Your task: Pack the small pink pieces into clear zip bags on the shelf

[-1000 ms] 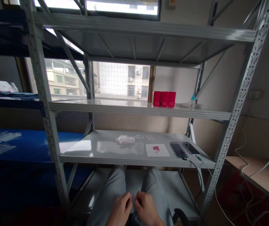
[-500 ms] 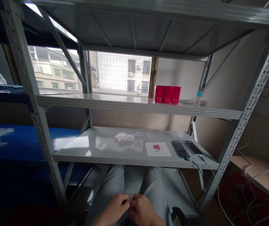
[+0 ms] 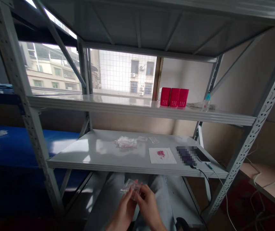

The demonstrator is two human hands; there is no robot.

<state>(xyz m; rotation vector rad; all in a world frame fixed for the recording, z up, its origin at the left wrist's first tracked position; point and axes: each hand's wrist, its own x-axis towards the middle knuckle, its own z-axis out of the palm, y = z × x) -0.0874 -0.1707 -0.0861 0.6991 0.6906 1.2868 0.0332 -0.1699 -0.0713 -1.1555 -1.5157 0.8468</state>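
Observation:
Over my lap, my left hand (image 3: 127, 202) and my right hand (image 3: 147, 199) come together on a small clear plastic bag (image 3: 127, 185). The fingers of both are closed on it, and the bag sticks out past the left fingertips. What it contains is too small to make out. Ahead on the lower shelf lies a white paper sheet (image 3: 154, 159) with a little heap of small red pieces (image 3: 161, 154). Left of the sheet is a pile of clear plastic bags (image 3: 126, 142). Two flat clear bags (image 3: 154, 140) lie singly behind the sheet.
Two phones (image 3: 202, 154), partly pixelated, lie at the right of the lower shelf (image 3: 79, 157) with cables hanging off its edge. Red boxes (image 3: 174, 97) and a bottle with a teal cap (image 3: 206, 103) stand on the middle shelf. A metal upright (image 3: 255, 128) rises at right.
Both hands have moved up and forward from low over my lap, and the clear bag now shows between them. The view has shifted slightly.

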